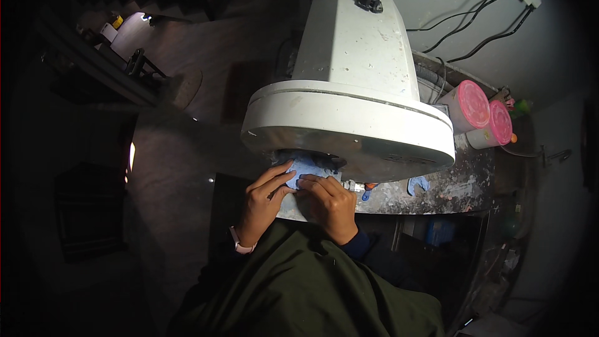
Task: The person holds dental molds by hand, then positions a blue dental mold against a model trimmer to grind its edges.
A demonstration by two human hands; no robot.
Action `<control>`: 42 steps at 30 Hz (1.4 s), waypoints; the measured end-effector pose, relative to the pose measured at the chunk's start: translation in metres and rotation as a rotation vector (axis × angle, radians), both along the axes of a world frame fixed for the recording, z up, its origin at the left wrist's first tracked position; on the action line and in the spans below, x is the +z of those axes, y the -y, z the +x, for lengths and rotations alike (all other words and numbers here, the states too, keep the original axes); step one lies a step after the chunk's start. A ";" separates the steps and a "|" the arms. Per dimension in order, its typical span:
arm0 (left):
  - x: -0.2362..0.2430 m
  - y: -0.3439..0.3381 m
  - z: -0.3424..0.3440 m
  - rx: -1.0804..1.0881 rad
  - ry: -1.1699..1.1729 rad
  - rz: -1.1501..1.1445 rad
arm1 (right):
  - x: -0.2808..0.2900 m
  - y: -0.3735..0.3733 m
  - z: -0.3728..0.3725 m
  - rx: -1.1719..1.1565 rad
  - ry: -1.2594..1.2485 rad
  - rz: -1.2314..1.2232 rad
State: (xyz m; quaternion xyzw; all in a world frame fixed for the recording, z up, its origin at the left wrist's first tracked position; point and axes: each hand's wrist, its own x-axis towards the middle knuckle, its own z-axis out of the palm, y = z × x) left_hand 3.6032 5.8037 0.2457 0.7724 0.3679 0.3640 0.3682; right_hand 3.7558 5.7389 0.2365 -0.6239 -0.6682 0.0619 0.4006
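Observation:
My left hand (265,196), with a pale pink band at the wrist, and my right hand (331,203) both have curled fingers gripping a light blue moulded piece (302,170) beneath the rim of a large white machine (346,106). The piece sits at a dark opening under the housing, partly hidden by my fingers. Just right of my right hand lie a metallic fitting (349,185) and a small blue-and-orange item (367,193). Another light blue piece (418,185) rests farther right on the speckled worktop (455,193).
Two pale containers with pink lids (472,103) stand at the back right. Black cables (468,25) run along the grey wall above them. A dark recess with a blue container (440,232) is below the worktop. To the left are the floor (175,150) and dark furniture (87,206).

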 end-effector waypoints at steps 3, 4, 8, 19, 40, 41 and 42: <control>-0.001 -0.003 0.000 -0.015 0.003 -0.009 | 0.001 -0.003 0.001 0.001 -0.012 0.010; -0.001 -0.004 0.000 -0.016 0.008 -0.016 | 0.000 -0.003 0.001 0.007 -0.015 0.000; 0.000 -0.007 0.002 -0.017 -0.005 -0.018 | 0.001 -0.006 0.003 0.014 -0.021 -0.012; 0.003 -0.011 0.002 -0.040 -0.026 -0.028 | 0.003 -0.008 0.004 0.039 -0.103 -0.053; 0.001 -0.021 -0.002 -0.078 -0.023 -0.030 | -0.001 -0.013 0.001 0.025 -0.137 -0.030; 0.001 -0.021 -0.002 -0.079 -0.023 -0.031 | 0.000 -0.013 0.001 0.026 -0.142 -0.027; 0.000 -0.021 -0.002 -0.077 -0.024 -0.037 | -0.001 -0.013 0.001 0.025 -0.142 -0.028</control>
